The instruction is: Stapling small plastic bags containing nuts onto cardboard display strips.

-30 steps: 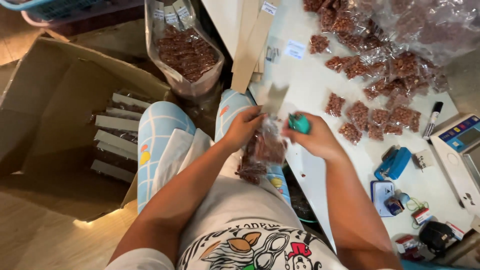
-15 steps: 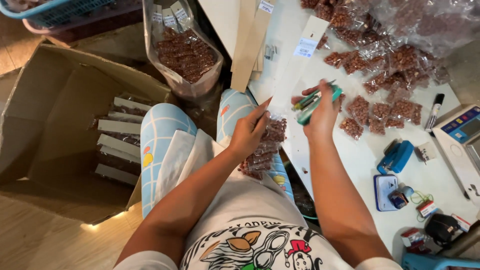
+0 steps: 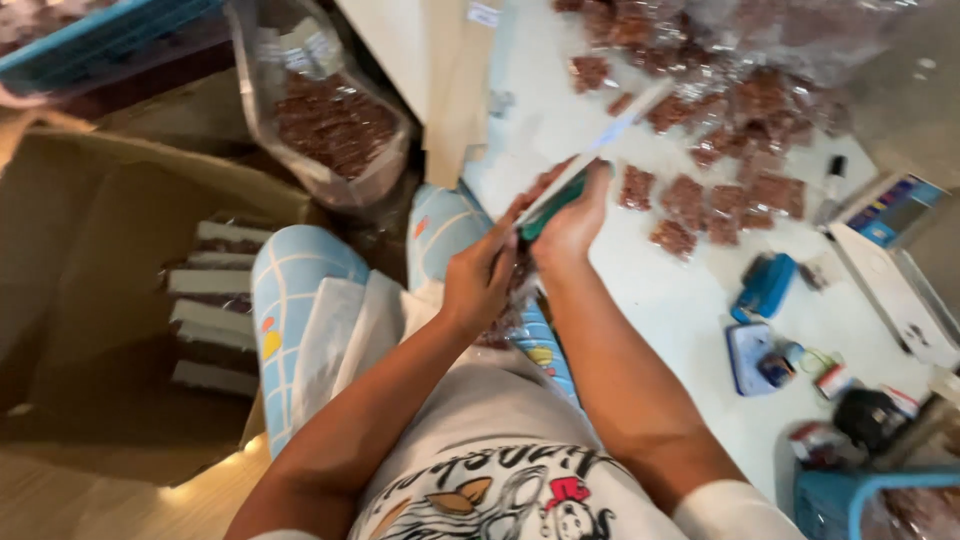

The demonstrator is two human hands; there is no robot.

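Glossy clear plastic wraps the brown snack packets [image 3: 690, 205] on the smooth, matt white tabletop [image 3: 680, 310]. The box [image 3: 90, 250] off its left edge is dull brown cardboard; the trousers [image 3: 300, 290] are soft printed cloth.

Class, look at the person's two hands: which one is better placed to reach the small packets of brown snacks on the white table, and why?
Probably the right hand: it is over the white table, nearer the small packets. The left hand is over the lap.
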